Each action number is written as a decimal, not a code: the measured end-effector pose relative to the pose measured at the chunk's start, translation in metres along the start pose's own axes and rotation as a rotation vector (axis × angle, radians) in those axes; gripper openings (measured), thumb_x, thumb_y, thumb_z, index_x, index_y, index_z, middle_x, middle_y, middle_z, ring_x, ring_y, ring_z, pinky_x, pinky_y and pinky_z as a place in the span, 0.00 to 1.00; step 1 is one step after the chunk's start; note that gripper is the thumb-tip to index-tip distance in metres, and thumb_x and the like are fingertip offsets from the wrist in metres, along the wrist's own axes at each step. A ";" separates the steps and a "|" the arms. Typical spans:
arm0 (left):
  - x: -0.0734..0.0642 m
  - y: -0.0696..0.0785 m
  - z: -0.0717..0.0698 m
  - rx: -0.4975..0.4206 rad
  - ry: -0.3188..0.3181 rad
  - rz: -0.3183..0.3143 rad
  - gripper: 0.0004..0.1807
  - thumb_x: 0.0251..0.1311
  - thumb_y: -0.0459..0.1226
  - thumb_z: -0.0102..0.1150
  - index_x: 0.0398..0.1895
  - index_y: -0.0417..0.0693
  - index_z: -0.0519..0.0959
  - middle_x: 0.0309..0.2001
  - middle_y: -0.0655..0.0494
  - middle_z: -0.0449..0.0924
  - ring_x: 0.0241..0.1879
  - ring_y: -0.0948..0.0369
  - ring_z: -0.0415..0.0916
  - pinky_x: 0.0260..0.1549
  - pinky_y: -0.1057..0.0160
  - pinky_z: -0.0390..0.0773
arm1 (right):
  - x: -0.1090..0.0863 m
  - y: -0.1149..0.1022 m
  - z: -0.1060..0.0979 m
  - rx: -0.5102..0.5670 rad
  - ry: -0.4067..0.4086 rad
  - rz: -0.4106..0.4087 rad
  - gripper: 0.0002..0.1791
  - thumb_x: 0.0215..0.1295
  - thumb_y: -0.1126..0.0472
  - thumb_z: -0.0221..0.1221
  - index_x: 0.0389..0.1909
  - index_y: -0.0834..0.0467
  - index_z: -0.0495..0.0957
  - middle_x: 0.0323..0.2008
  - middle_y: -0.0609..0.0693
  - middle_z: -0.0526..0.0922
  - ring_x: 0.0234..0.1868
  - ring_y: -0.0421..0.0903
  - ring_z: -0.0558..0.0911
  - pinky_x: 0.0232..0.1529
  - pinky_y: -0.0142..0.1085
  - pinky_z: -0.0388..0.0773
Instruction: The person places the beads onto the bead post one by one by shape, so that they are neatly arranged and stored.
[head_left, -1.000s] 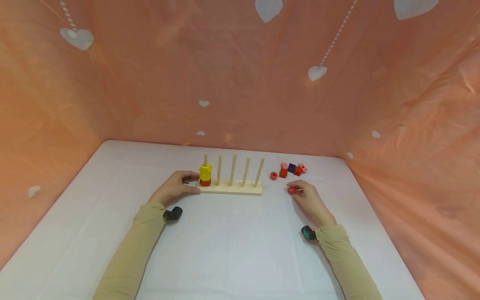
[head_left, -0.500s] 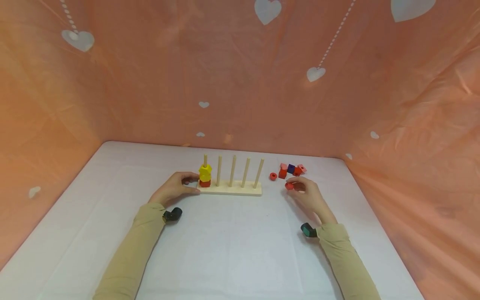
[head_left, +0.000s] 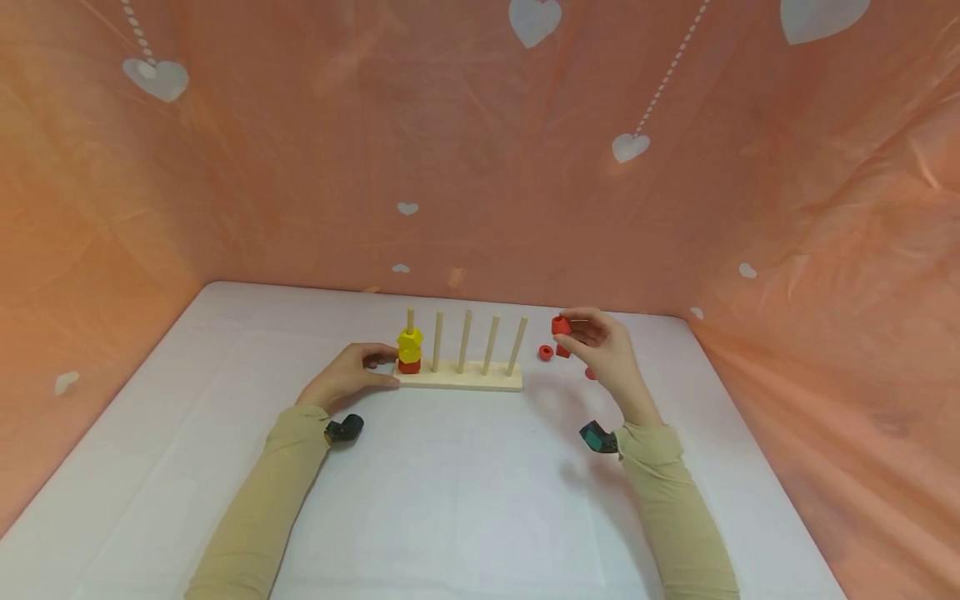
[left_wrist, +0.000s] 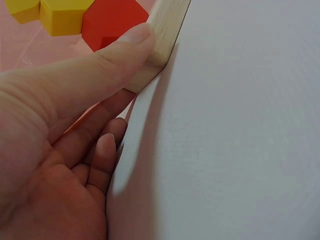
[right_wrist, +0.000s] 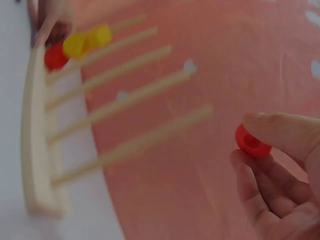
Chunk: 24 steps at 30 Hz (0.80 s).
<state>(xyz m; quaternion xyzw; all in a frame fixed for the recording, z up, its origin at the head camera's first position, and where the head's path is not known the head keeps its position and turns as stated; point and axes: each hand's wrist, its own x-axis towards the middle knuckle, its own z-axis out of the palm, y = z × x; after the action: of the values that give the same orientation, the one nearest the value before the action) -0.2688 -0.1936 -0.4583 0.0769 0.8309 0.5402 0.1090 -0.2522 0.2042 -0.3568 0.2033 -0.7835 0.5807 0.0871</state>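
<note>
A wooden peg stand (head_left: 457, 379) holds a row of upright pegs. Its leftmost peg carries two yellow beads (head_left: 409, 344) above a red bead (head_left: 408, 367). My left hand (head_left: 347, 372) grips the left end of the base; in the left wrist view the thumb (left_wrist: 107, 65) lies over its edge with fingers behind. Raised off the table right of the stand, my right hand (head_left: 611, 350) pinches a red bead (right_wrist: 263, 150) between thumb and fingers, the bead's hole showing in the right wrist view.
On the table (head_left: 465, 483) right of the stand lie a round red bead (head_left: 546, 353), a red block (head_left: 563, 352) and another red bead (head_left: 591, 373), partly behind my right hand. That hand hides other beads there. An orange cloth (head_left: 465, 167) with hearts hangs behind.
My right hand has lifted the pinched red bead up from near the table and slightly left, covering the loose beads behind it. The left hand and stand stay put.
</note>
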 end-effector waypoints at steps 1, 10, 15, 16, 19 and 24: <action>0.000 0.000 0.000 0.001 -0.002 0.000 0.35 0.45 0.40 0.76 0.59 0.42 0.74 0.57 0.47 0.73 0.55 0.50 0.66 0.60 0.51 0.65 | 0.003 -0.001 0.003 0.022 0.014 -0.003 0.21 0.56 0.70 0.66 0.51 0.67 0.76 0.47 0.59 0.80 0.47 0.49 0.80 0.48 0.32 0.77; 0.001 -0.001 -0.001 0.016 -0.001 0.008 0.35 0.45 0.41 0.76 0.59 0.43 0.74 0.57 0.48 0.74 0.55 0.50 0.66 0.60 0.51 0.65 | 0.023 -0.026 0.035 0.124 0.019 -0.121 0.21 0.53 0.76 0.65 0.50 0.70 0.75 0.46 0.61 0.79 0.45 0.48 0.80 0.50 0.37 0.77; 0.000 0.000 -0.001 0.024 0.000 0.001 0.35 0.45 0.42 0.76 0.59 0.43 0.74 0.57 0.48 0.74 0.55 0.50 0.66 0.60 0.51 0.65 | 0.025 -0.052 0.055 0.126 -0.018 -0.159 0.20 0.53 0.78 0.64 0.48 0.74 0.74 0.44 0.63 0.79 0.44 0.48 0.80 0.50 0.39 0.77; 0.000 0.000 -0.001 0.025 0.001 0.001 0.35 0.45 0.41 0.76 0.59 0.43 0.74 0.57 0.48 0.74 0.55 0.50 0.66 0.60 0.51 0.65 | 0.026 -0.056 0.059 0.123 -0.026 -0.163 0.19 0.53 0.78 0.64 0.48 0.75 0.73 0.44 0.63 0.79 0.44 0.49 0.81 0.50 0.40 0.77; 0.000 0.001 -0.001 0.027 0.001 0.000 0.34 0.46 0.40 0.75 0.59 0.43 0.75 0.56 0.48 0.74 0.55 0.50 0.67 0.60 0.51 0.65 | 0.029 -0.063 0.071 0.127 -0.051 -0.172 0.18 0.54 0.78 0.64 0.47 0.73 0.74 0.44 0.63 0.79 0.44 0.52 0.81 0.50 0.43 0.77; 0.000 0.001 -0.001 0.036 0.000 0.005 0.34 0.46 0.40 0.75 0.58 0.42 0.75 0.56 0.48 0.75 0.54 0.50 0.67 0.59 0.51 0.66 | 0.034 -0.066 0.091 0.132 -0.080 -0.190 0.17 0.55 0.77 0.64 0.47 0.72 0.74 0.44 0.63 0.79 0.45 0.55 0.80 0.51 0.50 0.75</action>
<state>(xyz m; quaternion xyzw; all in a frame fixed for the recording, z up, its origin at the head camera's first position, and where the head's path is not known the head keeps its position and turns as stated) -0.2691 -0.1938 -0.4568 0.0811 0.8402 0.5256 0.1062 -0.2459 0.0946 -0.3150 0.3048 -0.7237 0.6116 0.0967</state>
